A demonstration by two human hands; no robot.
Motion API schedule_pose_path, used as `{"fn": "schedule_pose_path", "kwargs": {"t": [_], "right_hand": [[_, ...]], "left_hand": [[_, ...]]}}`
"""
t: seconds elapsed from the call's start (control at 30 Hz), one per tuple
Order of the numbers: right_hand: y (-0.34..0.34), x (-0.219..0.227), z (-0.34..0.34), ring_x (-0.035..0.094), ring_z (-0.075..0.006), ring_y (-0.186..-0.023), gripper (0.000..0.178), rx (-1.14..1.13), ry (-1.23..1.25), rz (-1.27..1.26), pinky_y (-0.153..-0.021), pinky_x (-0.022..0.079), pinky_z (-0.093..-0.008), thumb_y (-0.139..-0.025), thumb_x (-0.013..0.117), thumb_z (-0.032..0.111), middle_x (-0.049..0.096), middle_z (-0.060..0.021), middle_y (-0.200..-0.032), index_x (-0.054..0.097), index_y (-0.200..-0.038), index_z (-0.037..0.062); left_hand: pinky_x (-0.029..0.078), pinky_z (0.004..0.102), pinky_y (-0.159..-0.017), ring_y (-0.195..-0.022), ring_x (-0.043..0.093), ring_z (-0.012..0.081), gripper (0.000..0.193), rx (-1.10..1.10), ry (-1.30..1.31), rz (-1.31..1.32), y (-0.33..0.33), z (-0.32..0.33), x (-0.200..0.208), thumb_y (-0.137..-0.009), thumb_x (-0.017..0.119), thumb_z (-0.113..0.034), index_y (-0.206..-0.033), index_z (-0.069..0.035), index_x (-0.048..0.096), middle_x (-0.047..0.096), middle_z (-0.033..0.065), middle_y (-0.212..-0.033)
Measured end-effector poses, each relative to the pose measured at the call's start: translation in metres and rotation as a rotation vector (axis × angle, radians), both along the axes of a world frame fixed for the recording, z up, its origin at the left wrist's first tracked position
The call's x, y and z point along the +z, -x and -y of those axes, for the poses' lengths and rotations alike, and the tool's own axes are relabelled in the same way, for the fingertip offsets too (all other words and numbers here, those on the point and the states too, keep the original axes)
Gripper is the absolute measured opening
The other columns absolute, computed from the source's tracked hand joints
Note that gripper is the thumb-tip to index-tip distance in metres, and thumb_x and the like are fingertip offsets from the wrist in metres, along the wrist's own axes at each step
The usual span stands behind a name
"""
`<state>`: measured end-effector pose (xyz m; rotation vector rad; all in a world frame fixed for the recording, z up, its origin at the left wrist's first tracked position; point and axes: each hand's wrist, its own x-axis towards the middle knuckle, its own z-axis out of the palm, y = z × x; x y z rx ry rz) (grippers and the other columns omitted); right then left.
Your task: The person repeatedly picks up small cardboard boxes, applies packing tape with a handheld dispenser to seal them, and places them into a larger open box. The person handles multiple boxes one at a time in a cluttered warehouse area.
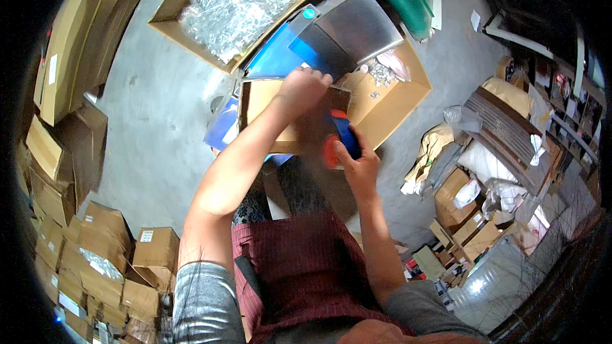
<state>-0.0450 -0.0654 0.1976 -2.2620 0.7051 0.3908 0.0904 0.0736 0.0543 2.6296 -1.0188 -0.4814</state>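
My left hand is over the far side of an open cardboard box, by the edge of a blue bin. Its fingers are curled closed, and what they hold, if anything, is hidden. Nearer and to the right, my right hand grips a blue and orange-red object with a rounded red part, thumb on the near side. Motion and shadow blur the dark area between the two hands, so the object's exact kind does not show.
A large carton of small clear plastic packets stands at the far left. Beyond my right hand, another carton holds small shiny parts under a metal chute. Stacked boxes line the left; packing scraps lie right.
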Motion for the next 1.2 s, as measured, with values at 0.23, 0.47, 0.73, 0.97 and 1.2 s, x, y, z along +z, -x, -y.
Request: {"fn": "schedule_pose_path", "kwargs": {"t": [0.23, 0.47, 0.73, 0.97, 1.2], "right_hand": [[-0.008, -0.05, -0.001, 0.071, -0.0401, -0.094, 0.06, 0.043, 0.043, 0.06, -0.084, 0.055, -0.046, -0.088, 0.072, 0.043, 0.072, -0.024, -0.103, 0.062, -0.133, 0.0052], [-0.01, -0.07, -0.006, 0.07, -0.0398, -0.082, 0.056, 0.046, 0.11, 0.206, -0.074, 0.056, -0.0484, -0.087, 0.072, 0.036, 0.07, -0.0224, -0.091, 0.06, -0.134, 0.0079], [-0.008, -0.076, -0.003, 0.07, -0.0404, -0.078, 0.06, 0.042, 0.17, 0.172, -0.068, 0.057, -0.0501, -0.086, 0.071, 0.037, 0.068, -0.0197, -0.092, 0.054, -0.139, 0.0141], [-0.004, -0.087, 0.005, 0.069, -0.0396, -0.09, 0.061, 0.082, 0.164, 0.19, -0.076, 0.057, -0.0487, -0.086, 0.073, 0.033, 0.065, -0.0201, -0.11, 0.053, -0.14, 0.0133], [-0.031, -0.083, 0.019, 0.069, -0.0421, -0.093, 0.051, 0.13, 0.113, 0.062, -0.079, 0.056, -0.0504, -0.088, 0.07, 0.034, 0.069, -0.0232, -0.105, 0.059, -0.131, 0.0101]], "left_hand": [[0.055, 0.0419, -0.089, -0.105, 0.067, 0.0311, 0.04, 0.095, 0.115, -0.079, -0.004, -0.001, 0.005, -0.08, 0.067, -0.015, -0.12, -0.014, 0.066, 0.069, 0.0079, -0.107], [0.054, 0.0442, -0.088, -0.099, 0.069, 0.0335, 0.038, 0.161, 0.181, -0.214, -0.013, 0.019, 0.034, -0.081, 0.07, -0.023, -0.117, -0.011, 0.07, 0.072, 0.012, -0.108], [0.056, 0.0437, -0.081, -0.092, 0.069, 0.0319, 0.028, -0.123, 0.115, -0.136, -0.023, 0.033, 0.015, -0.093, 0.063, -0.026, -0.117, -0.015, 0.069, 0.074, 0.0114, -0.098], [0.057, 0.0468, -0.073, -0.082, 0.071, 0.0362, 0.037, -0.264, -0.01, -0.136, -0.03, 0.048, 0.015, -0.089, 0.063, -0.019, -0.124, -0.008, 0.063, 0.072, 0.0175, -0.086], [0.058, 0.048, -0.065, -0.072, 0.072, 0.0369, 0.017, -0.358, -0.032, -0.032, -0.039, 0.057, 0.009, -0.087, 0.063, -0.018, -0.097, -0.005, 0.064, 0.071, 0.019, -0.076]]}}
